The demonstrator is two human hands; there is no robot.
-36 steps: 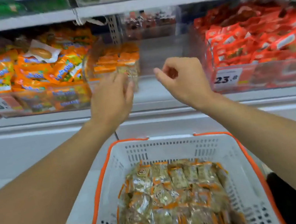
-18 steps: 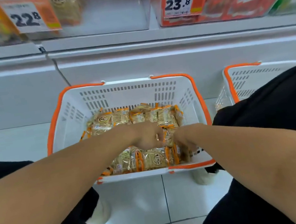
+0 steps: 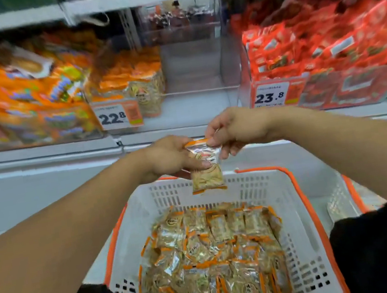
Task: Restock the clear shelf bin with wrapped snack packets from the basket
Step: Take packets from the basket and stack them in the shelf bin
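Above the basket (image 3: 296,208), head view: one snack packet (image 3: 205,169) hangs upright, long axis vertical, orange-sealed top edge up, bottom edge pointing down at the basket's far rim. Left hand (image 3: 169,159) grips its middle, thumb across the front; right hand (image 3: 238,130) pinches the top right corner. Inside the basket, loose packets (image 3: 215,257) lie flat in a heap, mixed orientations. Beyond the basket, the clear shelf bin (image 3: 200,69) holds a standing row of the same packets on its left side behind the 22.8 price tag (image 3: 118,116); right side bare.
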